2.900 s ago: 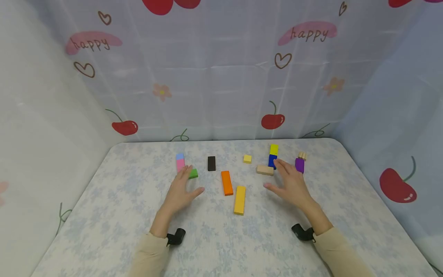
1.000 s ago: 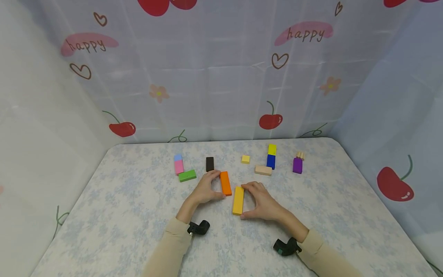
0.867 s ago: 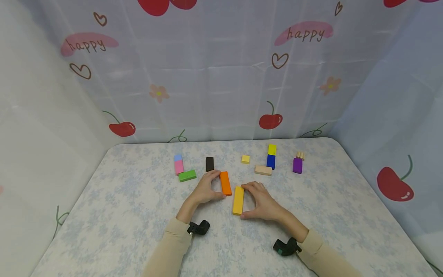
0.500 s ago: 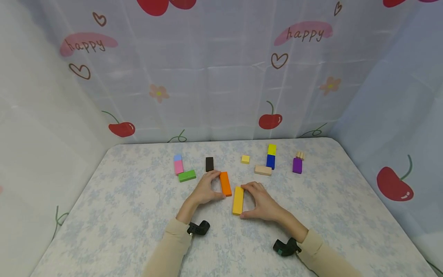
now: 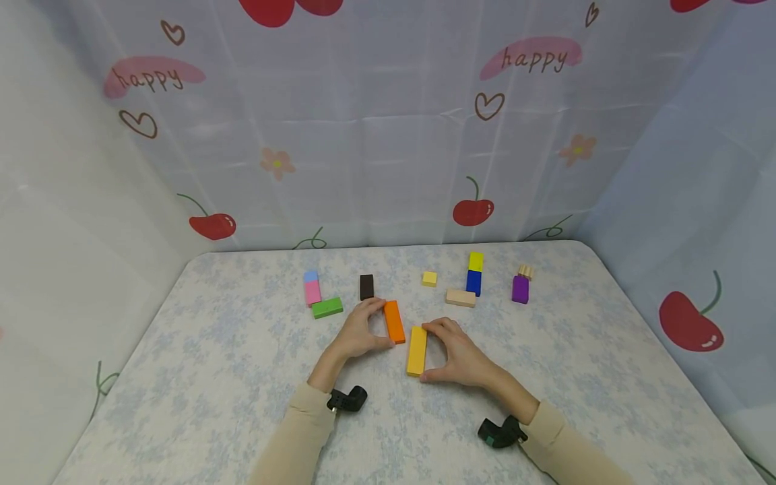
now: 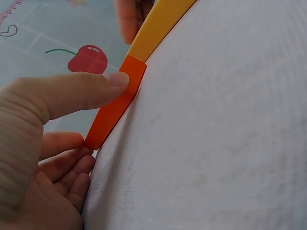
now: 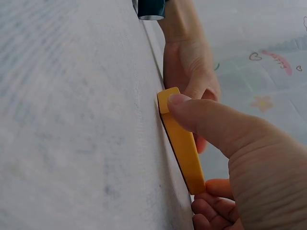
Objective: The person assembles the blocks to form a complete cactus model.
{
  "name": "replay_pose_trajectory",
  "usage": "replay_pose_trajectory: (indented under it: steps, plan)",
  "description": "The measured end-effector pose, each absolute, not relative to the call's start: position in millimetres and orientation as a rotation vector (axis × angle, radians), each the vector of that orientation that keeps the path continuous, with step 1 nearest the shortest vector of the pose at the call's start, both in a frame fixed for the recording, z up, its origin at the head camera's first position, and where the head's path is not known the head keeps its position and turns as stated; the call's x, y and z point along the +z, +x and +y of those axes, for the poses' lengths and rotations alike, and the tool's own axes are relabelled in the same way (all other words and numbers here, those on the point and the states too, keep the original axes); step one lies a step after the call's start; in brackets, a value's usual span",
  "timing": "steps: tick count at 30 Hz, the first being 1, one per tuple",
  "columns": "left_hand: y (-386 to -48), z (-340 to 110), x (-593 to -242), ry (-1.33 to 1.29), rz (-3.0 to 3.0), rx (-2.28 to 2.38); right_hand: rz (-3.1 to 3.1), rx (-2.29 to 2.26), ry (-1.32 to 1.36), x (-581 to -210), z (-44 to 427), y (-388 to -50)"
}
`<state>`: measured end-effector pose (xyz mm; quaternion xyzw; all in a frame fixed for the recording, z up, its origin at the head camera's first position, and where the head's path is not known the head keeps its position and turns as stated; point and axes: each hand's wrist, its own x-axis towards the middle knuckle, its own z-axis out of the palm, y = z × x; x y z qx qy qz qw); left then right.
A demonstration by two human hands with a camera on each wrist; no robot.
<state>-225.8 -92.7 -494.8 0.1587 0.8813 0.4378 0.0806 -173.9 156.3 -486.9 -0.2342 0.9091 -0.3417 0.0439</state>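
My left hand (image 5: 359, 330) pinches an orange block (image 5: 394, 322) lengthwise, thumb at its near end and index finger at its far end. In the left wrist view the thumb lies against the end of that orange block (image 6: 112, 108). A longer yellow block (image 5: 417, 351) is held the same way by my right hand (image 5: 462, 353), its thumb on the near end. The right wrist view shows this yellow block (image 7: 182, 148) between thumb and index finger. Both blocks lie flat on the table, side by side and slightly apart.
Behind the hands lie a green block (image 5: 327, 308), a pink block (image 5: 312, 293), a dark block (image 5: 366, 287), a small pale yellow block (image 5: 429, 279), a beige block (image 5: 461, 298), a blue block (image 5: 474, 283) and a purple block (image 5: 520, 289). A printed curtain (image 5: 388, 135) hangs beyond the table.
Since the earliest frame both hands have come inward and down, the left to the orange block, the right to the yellow one. Over the last second hands and blocks have stayed put.
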Motion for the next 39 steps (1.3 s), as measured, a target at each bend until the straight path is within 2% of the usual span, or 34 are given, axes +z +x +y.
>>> replay_pose_trajectory:
  steps: [18,39]
  plan:
    - [-221,-92,-492,0.455,2.619,1.354,2.776,-1.049,-0.705,-485,156,-173]
    - [-191,-105,-482,0.474,2.569,1.403,2.756,-1.061,-0.710,-475,158,-172]
